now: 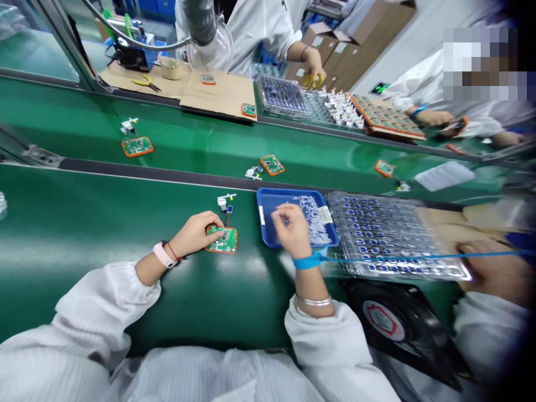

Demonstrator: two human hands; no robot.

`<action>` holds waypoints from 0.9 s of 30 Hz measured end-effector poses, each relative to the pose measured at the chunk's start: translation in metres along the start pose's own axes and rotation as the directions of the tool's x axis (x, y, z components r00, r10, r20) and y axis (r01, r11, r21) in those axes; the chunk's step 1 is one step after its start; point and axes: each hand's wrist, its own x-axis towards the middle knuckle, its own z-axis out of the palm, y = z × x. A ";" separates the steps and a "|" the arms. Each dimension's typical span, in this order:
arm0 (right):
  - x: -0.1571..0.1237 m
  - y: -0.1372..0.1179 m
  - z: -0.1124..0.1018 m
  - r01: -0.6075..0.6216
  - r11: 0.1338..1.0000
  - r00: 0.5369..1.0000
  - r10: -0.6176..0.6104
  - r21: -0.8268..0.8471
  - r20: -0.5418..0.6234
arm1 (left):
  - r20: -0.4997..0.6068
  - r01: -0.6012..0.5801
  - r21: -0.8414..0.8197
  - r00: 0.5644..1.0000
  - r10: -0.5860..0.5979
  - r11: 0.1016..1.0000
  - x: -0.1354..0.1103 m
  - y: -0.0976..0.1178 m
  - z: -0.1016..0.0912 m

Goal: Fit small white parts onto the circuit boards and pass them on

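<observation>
My left hand (196, 233) grips the left side of a green circuit board (226, 242) in an orange frame, lying on the green bench. A short lead runs from the board to a small blue part (230, 209), beside a white connector piece (222, 203). Over the blue tray (265, 195), my right hand (292, 228) has thumb and forefinger curled together in a pinch. Whatever may be between those fingertips is too small to make out. Many small clear-white pieces (317, 222) lie in the tray's right half.
Stacked clear plastic trays (377, 234) with small blue parts stand right of the blue tray. A black fan (397, 318) sits below them. Other boards (138, 146) lie on the conveyor strip (201, 148). Across it, a co-worker's hand (313, 64) hovers near parts; another person's hand (489, 262) is at right.
</observation>
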 end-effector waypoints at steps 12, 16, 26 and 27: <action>0.003 0.087 -0.035 -0.195 0.950 0.980 0.198 -0.245 -0.013 | 0.016 -0.037 0.034 0.999 0.036 0.999 0.001 0.000 0.001; 0.004 0.086 -0.033 -0.173 0.949 0.983 0.185 -0.263 0.020 | 0.017 -0.037 0.030 0.999 0.036 0.999 0.001 0.000 0.001; 0.007 0.062 -0.031 -0.099 0.972 0.995 0.103 -0.212 0.007 | -0.014 0.022 -0.071 1.000 -0.023 0.997 0.003 0.001 0.000; 0.006 0.045 -0.024 -0.061 0.985 0.998 0.060 -0.160 -0.010 | -0.044 0.028 -0.077 0.999 -0.032 0.997 0.003 0.001 0.001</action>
